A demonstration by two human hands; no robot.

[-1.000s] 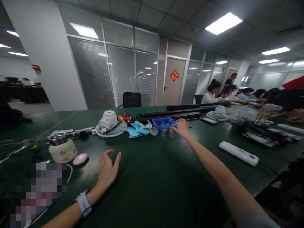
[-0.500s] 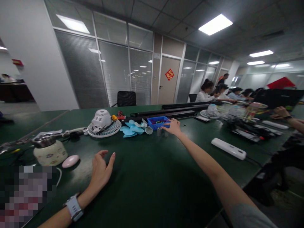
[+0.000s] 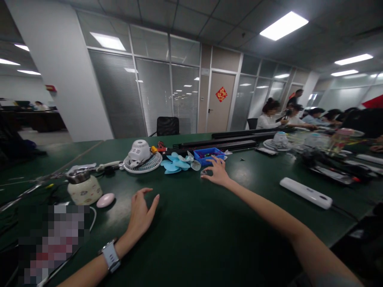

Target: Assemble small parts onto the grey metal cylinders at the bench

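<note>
My right hand (image 3: pixel 214 172) reaches far out over the green table (image 3: pixel 191 223), just in front of a blue parts tray (image 3: pixel 208 154). Its fingers curl down over the small grey cylinders (image 3: pixel 204 172); only a sliver of grey shows at thumb and forefinger. My left hand (image 3: pixel 142 211) rests on its edge on the table nearer to me, fingers apart and empty, with a watch (image 3: pixel 110 255) on the wrist. Pale blue fan blades (image 3: pixel 175 164) lie left of the tray.
A white fan grille with its motor (image 3: pixel 141 156) sits at the back left. A cream pot with a metal lid (image 3: pixel 83 187) and a pink oval object (image 3: pixel 105 200) stand at my left. A white power strip (image 3: pixel 305 193) lies right. Other people sit at the far right.
My right hand has drawn back from the blue tray toward me and closed over the small grey cylinders. My left hand has stayed in place.
</note>
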